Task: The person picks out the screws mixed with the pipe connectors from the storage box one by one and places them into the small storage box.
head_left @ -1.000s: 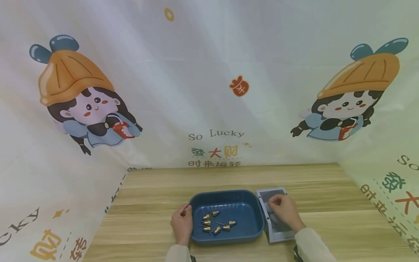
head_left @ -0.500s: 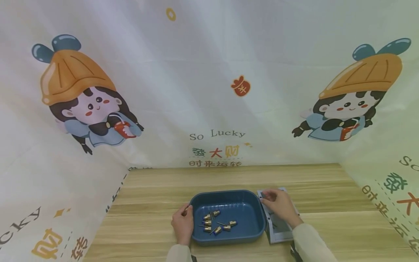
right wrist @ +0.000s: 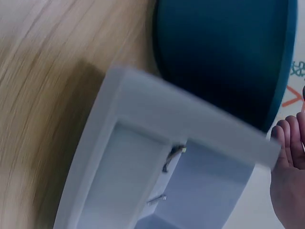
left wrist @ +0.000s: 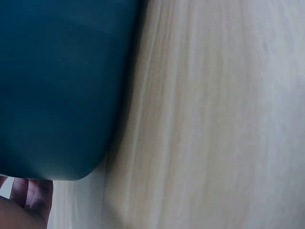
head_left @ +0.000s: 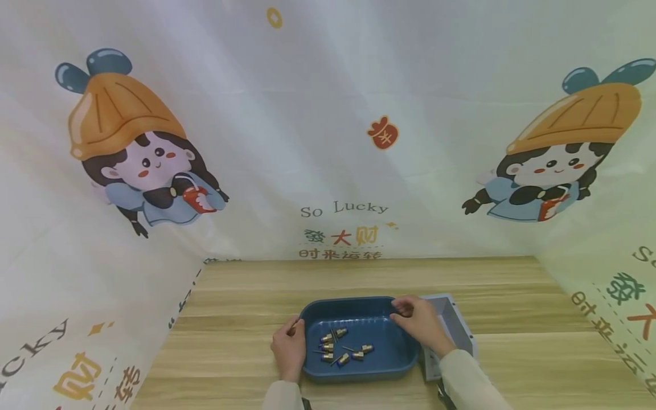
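A blue plastic tray (head_left: 361, 373) sits on the wooden table, holding several brass fittings (head_left: 327, 346) with blue ends and several thin metal pins (head_left: 351, 349). My left hand (head_left: 288, 348) grips the tray's left rim between thumb and fingers; in the left wrist view its fingers (left wrist: 42, 193) show at the edge of the tray. Over the tray's right end is my right hand (head_left: 421, 320), thumb and forefinger apart at the rim with nothing visible between them. A grey box (head_left: 463, 327), partly hidden by that hand, stands just right of the tray.
Inside the grey box in the right wrist view lie a small dark and brass piece (right wrist: 172, 156) and a short metal pin (right wrist: 157, 199). A printed cloth (head_left: 435, 188) walls the table (head_left: 246, 302) at the back and both sides.
My right hand has moved left, from above the grey box to the tray's right end. The box now looks tilted, its inner right wall showing. My left hand keeps its grip.
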Tool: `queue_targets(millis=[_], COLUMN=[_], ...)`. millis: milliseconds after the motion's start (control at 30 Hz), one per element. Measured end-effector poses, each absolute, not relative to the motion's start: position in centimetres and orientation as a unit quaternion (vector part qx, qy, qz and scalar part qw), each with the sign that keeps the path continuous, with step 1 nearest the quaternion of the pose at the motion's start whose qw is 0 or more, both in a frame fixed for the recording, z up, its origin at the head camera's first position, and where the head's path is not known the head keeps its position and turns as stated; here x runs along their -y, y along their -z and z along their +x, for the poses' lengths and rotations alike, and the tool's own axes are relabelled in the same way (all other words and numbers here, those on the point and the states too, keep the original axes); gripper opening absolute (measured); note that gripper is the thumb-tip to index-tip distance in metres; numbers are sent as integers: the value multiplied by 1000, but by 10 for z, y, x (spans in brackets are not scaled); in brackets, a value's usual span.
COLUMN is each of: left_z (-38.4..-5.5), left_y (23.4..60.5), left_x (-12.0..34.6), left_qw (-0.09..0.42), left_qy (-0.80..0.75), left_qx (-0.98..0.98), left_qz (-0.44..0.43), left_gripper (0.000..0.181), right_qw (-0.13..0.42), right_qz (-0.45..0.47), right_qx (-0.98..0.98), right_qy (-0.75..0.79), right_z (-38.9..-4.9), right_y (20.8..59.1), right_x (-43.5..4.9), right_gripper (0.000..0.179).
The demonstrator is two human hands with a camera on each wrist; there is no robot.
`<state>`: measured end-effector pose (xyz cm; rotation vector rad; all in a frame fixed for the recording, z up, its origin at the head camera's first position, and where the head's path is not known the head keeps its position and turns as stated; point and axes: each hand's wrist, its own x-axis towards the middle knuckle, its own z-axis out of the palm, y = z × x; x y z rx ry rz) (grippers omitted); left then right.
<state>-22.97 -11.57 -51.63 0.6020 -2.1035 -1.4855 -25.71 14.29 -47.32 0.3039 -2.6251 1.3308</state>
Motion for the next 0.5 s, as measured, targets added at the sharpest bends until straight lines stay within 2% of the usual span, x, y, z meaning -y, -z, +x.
queue_targets(millis=[233,500], left_z=[-230,-232], left_y=[514,517], left_x=[116,117], left_qw=[225,227], left_qy=[545,540], left_qx=[773,775], left_qz=[233,236], left_gripper=[21,20], right_qw=[94,84], right_qz=[134,139], right_qx=[876,880], right_qy=[-453,-446], right_z=[-258,-256], right_y=[482,492], right_x=[-126,-106], right_gripper=[22,21])
